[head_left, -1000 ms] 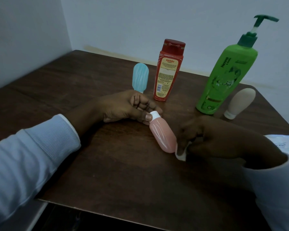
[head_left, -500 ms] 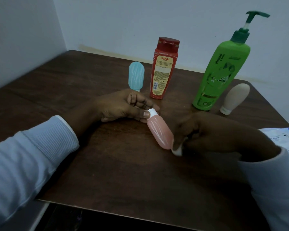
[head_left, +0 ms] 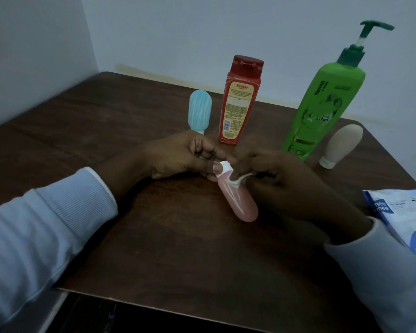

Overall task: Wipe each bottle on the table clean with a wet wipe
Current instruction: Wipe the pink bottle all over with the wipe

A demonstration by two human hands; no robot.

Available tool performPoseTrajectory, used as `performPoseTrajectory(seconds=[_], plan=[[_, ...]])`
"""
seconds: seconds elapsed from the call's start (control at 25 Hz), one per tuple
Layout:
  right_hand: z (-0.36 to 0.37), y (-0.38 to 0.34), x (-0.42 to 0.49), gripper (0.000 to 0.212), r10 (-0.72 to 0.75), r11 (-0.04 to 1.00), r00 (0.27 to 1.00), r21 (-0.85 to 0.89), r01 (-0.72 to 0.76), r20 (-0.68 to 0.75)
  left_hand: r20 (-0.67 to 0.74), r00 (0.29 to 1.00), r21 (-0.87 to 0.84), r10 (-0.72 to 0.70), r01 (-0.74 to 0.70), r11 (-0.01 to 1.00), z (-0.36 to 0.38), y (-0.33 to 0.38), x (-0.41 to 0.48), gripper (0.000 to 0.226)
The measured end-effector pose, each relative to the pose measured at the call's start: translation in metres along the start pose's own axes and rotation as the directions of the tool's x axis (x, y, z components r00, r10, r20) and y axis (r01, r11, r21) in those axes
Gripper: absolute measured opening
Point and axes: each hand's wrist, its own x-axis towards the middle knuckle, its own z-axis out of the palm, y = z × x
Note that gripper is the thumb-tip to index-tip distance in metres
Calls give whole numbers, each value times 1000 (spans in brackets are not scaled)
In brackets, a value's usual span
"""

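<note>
A small pink bottle (head_left: 240, 200) with a white cap lies on its side on the dark wooden table (head_left: 178, 248). My left hand (head_left: 185, 156) pinches the bottle at its cap end. My right hand (head_left: 274, 174) pinches a folded white wet wipe (head_left: 237, 180) and presses it on the bottle just below the cap. Behind stand a light blue bottle (head_left: 200, 110), a red bottle (head_left: 240, 99), a tall green pump bottle (head_left: 322, 104) and a beige bottle (head_left: 341, 145).
A blue-and-white wet wipe pack (head_left: 401, 215) lies at the table's right edge, next to my right forearm. Walls close off the table at the back and left. The table's front edge runs below my forearms.
My right hand with the wipe has slid from the bottle's bottom end up to just below the cap. My left hand keeps holding the cap end.
</note>
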Motion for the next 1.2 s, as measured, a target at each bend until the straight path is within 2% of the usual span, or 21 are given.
performPoseTrajectory(seconds=[0.12, 0.16, 0.2, 0.28, 0.32, 0.36, 0.4, 0.52, 0.64, 0.68, 0.72, 0.76, 0.84, 0.92, 1.08, 1.2], plan=[[-17, -3, -7, 19, -38, 998, 945, 62, 18, 325, -17, 1000, 2, -12, 12, 1000, -1, -2, 1, 34], [-21, -3, -11, 17, -40, 995, 927, 103, 2, 373, -22, 1000, -4, -14, 14, 1000, -1, -3, 2, 34], [-21, -3, -12, 16, -40, 989, 947, 149, -8, 320, -24, 1000, -7, -14, 14, 1000, -2, -4, 3, 34], [-13, -2, -10, 14, -5, 979, 1000, 205, 3, 11, -8, 1000, 5, -16, 16, 1000, -4, -5, 4, 33], [-6, -2, -6, 17, 8, 989, 993, 146, 10, -121, -1, 1000, 9, -14, 14, 1000, -4, -6, 4, 32], [0, -3, -1, 21, 9, 998, 984, 66, 3, -178, 1, 1000, 9, -10, 10, 1000, -4, -6, 3, 30], [6, -5, 2, 25, 2, 1000, 985, -1, -2, -170, -2, 1000, 9, -5, 5, 1000, -4, -6, 3, 29], [4, -8, 1, 26, -32, 999, 998, -22, 33, 57, -11, 1000, 11, 9, -9, 1000, -3, -7, 1, 30], [-14, -12, -8, 16, -47, 999, 922, 18, 43, 383, -16, 1000, 3, 0, 0, 1000, -4, -8, 1, 33], [-19, -14, -11, 17, -42, 997, 912, 70, 15, 408, -24, 1000, 6, -4, 4, 1000, -4, -7, 1, 33], [-20, -14, -12, 16, -47, 992, 941, 127, 4, 336, -26, 1000, 12, -6, 6, 1000, -3, -7, 1, 31], [-20, -12, -12, 16, -50, 986, 980, 168, 18, 191, -21, 1000, 16, -5, 5, 1000, -3, -6, 1, 31], [-9, -10, -7, 21, -38, 995, 995, 94, 47, -89, -12, 1000, 22, 5, -5, 1000, -4, -7, 2, 30], [2, -12, 2, 28, -17, 1000, 991, -22, 15, -129, -4, 1000, 23, 15, -15, 1000, -4, -8, 2, 27], [-5, -17, -1, 25, -34, 999, 991, -22, 37, 130, -6, 1000, 29, -3, 3, 1000, -3, -5, 1, 28], [-19, -21, -10, 20, -25, 1000, 919, 17, 20, 393, -25, 1000, 50, -12, 13, 999, -3, -6, 1, 32]])
